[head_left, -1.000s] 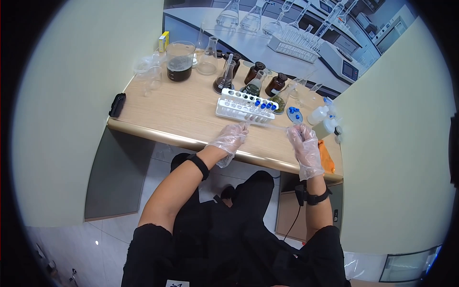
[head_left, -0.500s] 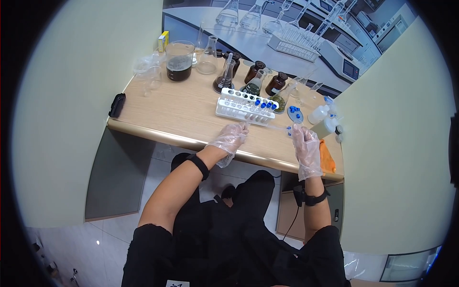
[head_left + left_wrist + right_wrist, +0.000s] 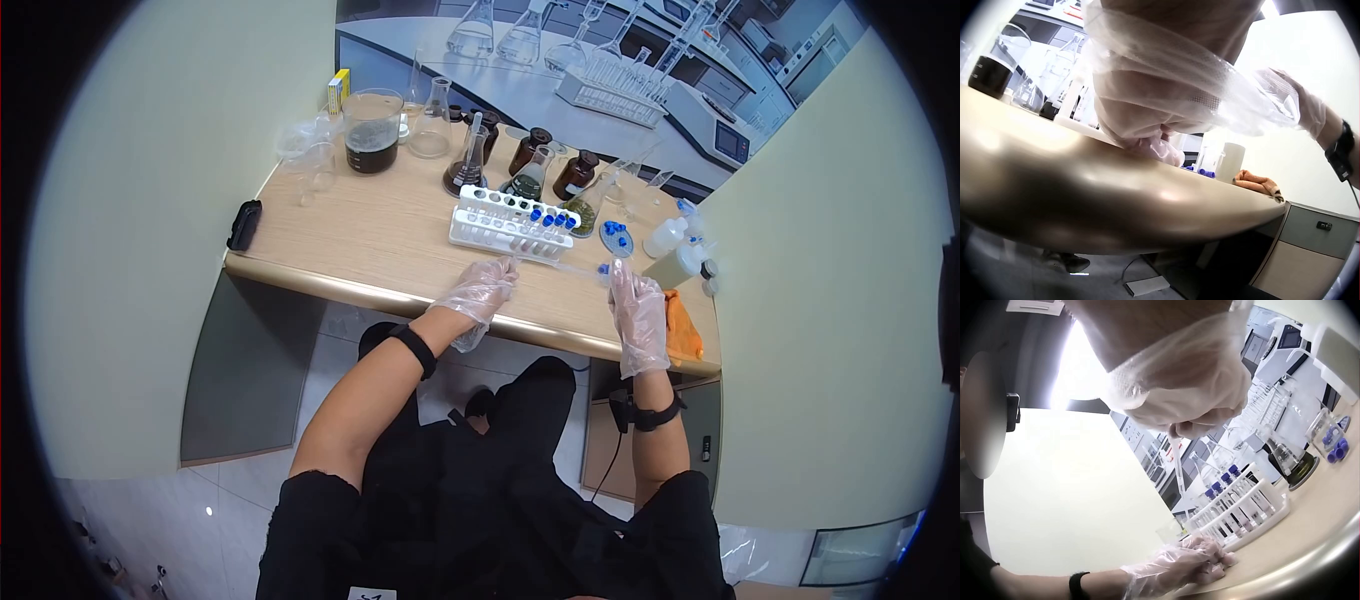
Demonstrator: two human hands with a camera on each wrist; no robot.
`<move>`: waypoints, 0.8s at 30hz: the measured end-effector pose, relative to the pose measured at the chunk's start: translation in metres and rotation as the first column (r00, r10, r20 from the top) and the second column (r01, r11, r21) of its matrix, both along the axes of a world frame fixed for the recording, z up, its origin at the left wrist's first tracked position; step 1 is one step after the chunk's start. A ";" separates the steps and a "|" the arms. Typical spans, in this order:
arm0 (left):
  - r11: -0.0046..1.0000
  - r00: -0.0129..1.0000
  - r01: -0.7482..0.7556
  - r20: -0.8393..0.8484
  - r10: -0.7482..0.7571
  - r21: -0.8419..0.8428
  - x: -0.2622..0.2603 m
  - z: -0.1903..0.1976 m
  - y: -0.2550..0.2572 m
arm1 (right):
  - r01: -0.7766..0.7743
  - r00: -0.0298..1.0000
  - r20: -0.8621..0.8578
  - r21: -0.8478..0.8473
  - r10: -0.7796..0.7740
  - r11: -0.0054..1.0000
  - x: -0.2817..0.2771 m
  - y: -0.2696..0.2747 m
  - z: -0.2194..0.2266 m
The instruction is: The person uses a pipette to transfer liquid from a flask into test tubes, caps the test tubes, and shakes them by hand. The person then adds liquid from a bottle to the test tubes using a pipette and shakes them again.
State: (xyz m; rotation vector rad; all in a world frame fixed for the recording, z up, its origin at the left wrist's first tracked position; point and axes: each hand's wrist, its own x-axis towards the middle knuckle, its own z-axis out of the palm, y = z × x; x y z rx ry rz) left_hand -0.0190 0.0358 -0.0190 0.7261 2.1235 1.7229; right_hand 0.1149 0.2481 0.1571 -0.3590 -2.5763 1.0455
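Note:
In the head view the left hand [image 3: 480, 290], in a clear plastic glove, has curled fingers at the near side of the white test tube rack [image 3: 512, 224]. Its fingertips meet one end of a thin clear tube [image 3: 565, 266]. At the other end is the gloved right hand [image 3: 640, 318], fingers pinched together. The right wrist view shows a slim clear dropper [image 3: 1177, 464] in the right fingers, slanting down towards the left hand [image 3: 1175, 565]; whether the left hand pinches this piece or another cannot be told. Several blue-capped tubes [image 3: 1232, 481] stand in the rack.
Flasks and brown bottles [image 3: 574, 176] stand behind the rack. A beaker of dark liquid [image 3: 372, 150] is at the back left. Blue caps lie on a round dish [image 3: 616, 238]. White bottles [image 3: 665, 238] and an orange cloth [image 3: 683, 326] are at the right.
The right hand has drawn in slightly and its fingers now point up more, uncovering a blue cap beside them. The left hand has hardly moved.

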 end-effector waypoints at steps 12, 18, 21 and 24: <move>1.000 0.999 0.018 0.043 -0.019 0.016 -0.001 0.001 0.000 | 0.033 0.999 0.013 -0.228 -0.031 0.973 -0.003 -0.001 -0.009; 1.000 0.998 0.008 0.065 -0.008 -0.005 0.002 0.008 -0.002 | -0.085 0.992 -0.110 -0.185 0.066 0.979 -0.002 0.004 -0.010; 1.000 0.998 0.014 0.060 -0.015 0.005 0.003 0.012 -0.003 | -0.066 0.990 -0.134 -0.196 0.040 0.978 0.000 0.000 -0.010; 0.997 0.996 0.045 0.079 -0.040 -0.065 0.006 0.024 -0.007 | -0.015 0.993 -0.120 -0.127 -0.001 0.992 0.003 -0.005 -0.005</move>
